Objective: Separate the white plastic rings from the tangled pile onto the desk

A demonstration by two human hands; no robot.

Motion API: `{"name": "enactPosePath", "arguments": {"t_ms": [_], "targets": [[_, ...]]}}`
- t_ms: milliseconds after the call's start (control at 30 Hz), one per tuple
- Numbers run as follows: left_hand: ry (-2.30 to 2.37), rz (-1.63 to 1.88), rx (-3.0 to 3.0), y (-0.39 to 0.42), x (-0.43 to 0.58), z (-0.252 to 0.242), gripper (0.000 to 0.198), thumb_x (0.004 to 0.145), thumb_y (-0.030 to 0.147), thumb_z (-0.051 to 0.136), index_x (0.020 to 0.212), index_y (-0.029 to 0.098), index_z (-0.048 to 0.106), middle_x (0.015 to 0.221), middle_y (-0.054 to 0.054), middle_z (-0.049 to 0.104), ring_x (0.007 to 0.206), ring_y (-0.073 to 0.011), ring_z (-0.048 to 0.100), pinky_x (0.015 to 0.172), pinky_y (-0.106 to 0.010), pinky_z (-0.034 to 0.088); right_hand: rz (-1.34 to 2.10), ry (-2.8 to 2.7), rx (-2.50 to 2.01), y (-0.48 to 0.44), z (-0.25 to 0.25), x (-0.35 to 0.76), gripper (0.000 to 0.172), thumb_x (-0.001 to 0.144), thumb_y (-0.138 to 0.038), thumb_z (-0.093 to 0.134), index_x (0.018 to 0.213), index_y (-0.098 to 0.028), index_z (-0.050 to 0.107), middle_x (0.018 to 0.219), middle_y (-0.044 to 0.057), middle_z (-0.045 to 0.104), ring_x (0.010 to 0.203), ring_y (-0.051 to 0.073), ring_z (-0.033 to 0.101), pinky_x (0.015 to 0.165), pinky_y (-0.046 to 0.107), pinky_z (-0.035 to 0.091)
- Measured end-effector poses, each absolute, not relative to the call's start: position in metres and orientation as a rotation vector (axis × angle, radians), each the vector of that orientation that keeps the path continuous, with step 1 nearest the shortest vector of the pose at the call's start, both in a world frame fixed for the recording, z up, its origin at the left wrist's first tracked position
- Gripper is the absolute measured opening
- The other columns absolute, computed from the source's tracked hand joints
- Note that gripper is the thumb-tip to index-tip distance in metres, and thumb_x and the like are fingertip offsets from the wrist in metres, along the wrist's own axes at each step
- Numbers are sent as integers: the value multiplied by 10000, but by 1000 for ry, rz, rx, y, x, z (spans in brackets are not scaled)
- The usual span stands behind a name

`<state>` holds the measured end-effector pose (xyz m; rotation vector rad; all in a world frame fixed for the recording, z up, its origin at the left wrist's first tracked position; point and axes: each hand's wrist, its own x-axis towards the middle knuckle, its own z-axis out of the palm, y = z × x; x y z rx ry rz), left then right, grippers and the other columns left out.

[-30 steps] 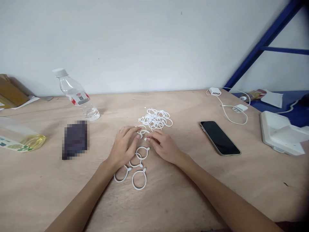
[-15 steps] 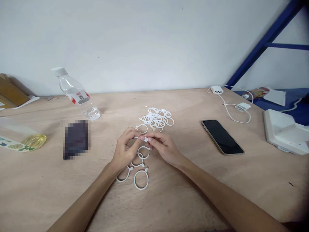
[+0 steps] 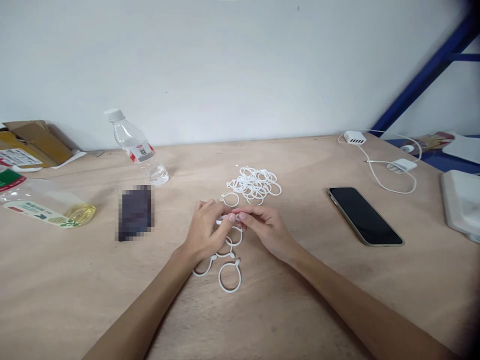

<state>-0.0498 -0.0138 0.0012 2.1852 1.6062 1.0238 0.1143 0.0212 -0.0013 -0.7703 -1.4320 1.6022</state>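
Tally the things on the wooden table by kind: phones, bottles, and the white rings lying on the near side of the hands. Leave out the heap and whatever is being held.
White rings: 4
Bottles: 2
Phones: 1
Total: 7

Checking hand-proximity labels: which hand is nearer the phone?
Right. The right hand is to the left of the phone, apart from it; the left hand is farther left, with the right hand between it and the phone.
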Motion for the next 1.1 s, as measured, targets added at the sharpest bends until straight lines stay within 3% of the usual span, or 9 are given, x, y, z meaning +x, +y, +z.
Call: {"name": "enactPosePath", "arguments": {"t_ms": [200, 300, 433, 600, 767, 833, 933, 1000, 1100], "targets": [[1447, 963, 2096, -14, -46, -1, 488, 954, 441, 235, 734, 191, 592, 780, -34, 679, 742, -168, 577, 819, -336, 390, 1684, -1339, -747, 23, -5, 112, 218, 753, -402, 678, 785, -195, 739, 672, 6, 637, 632, 125, 550, 616, 278, 463], [1476, 1015, 2057, -14, -45, -1, 497, 940, 494, 243, 693, 192, 551, 724, -30, 661, 694, -166, 560, 779, -327, 398, 1760, -1274, -711, 22, -5, 111, 303, 761, -464, 654, 720, -171, 719, 665, 20, 625, 635, 130, 550, 588, 273, 453], [1517, 1024, 2095, -14, -45, -3, 495, 928, 491, 264, 604, 193, 489, 601, -4, 583, 575, -142, 487, 690, -319, 389, 1705, -1340, -793, 20, -3, 111, 247, 732, -408, 699, 679, -167, 691, 608, 1, 606, 577, 110, 521, 562, 258, 439], [1538, 1037, 2199, -11, -57, -3, 446, 910, 447, 314, 618, 192, 534, 596, -14, 561, 610, -164, 495, 702, -349, 369, 1617, -1545, -775, 21, -3, 114, 224, 787, -352, 643, 658, -170, 657, 592, -10, 591, 580, 107, 512, 585, 257, 422], [1775, 1226, 1890, -4, -72, -2, 430, 927, 424, 305, 799, 192, 643, 760, -42, 645, 728, -184, 551, 708, -331, 409, 1346, -1851, -742, 15, -6, 115, 124, 815, -266, 610, 772, -190, 697, 742, 20, 657, 675, 136, 564, 619, 272, 433], [1895, 1131, 1911, -1, -74, -6, 337, 897, 424, 414, 969, 199, 655, 860, -45, 653, 793, -191, 562, 749, -331, 422, 1217, -1952, -663, 13, -5, 114, 79, 784, -225, 640, 741, -201, 702, 757, 24, 660, 700, 146, 573, 642, 282, 445], [1929, 798, 2102, 2, -72, -12, 366, 894, 415, 449, 1203, 276, 589, 1003, -54, 635, 957, -226, 566, 891, -414, 380, 974, -1971, -674, 16, -6, 115, 99, 795, -181, 624, 733, -211, 695, 742, 23, 655, 764, 163, 581, 783, 323, 457], [1921, 632, 2177, 2, -70, -14, 354, 921, 418, 406, 1213, 330, 584, 1079, -55, 616, 1067, -250, 541, 940, -469, 335, 782, -1989, -787, 22, -10, 117, 140, 835, -164, 565, 842, -202, 700, 811, 46, 654, 843, 183, 570, 862, 354, 440], [1858, 567, 2247, 2, -70, -14, 334, 934, 421, 384, 1132, 316, 631, 1082, -46, 620, 1078, -240, 544, 943, -456, 342, 576, -2107, -947, 30, -17, 121, 260, 879, -159, 487, 1075, -171, 658, 943, 93, 631, 965, 219, 525, 900, 387, 426]]}}
